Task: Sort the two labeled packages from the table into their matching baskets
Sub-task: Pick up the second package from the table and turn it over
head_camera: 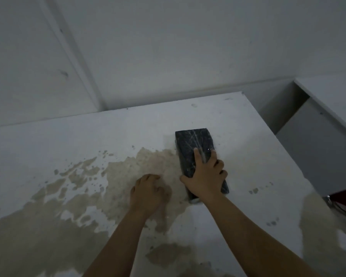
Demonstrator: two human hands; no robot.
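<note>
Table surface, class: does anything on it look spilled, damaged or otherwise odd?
Yes. The white table bears a wide tan blotchy stain, like a dried spill or worn coating, spreading from its near left edge to the dark package under the right hand.

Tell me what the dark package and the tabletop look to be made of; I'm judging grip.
Dark package: seemingly a block wrapped in glossy black plastic film, given its creases and glints. Table: hard white matte surface, probably painted or laminated board, with tan stains.
</note>
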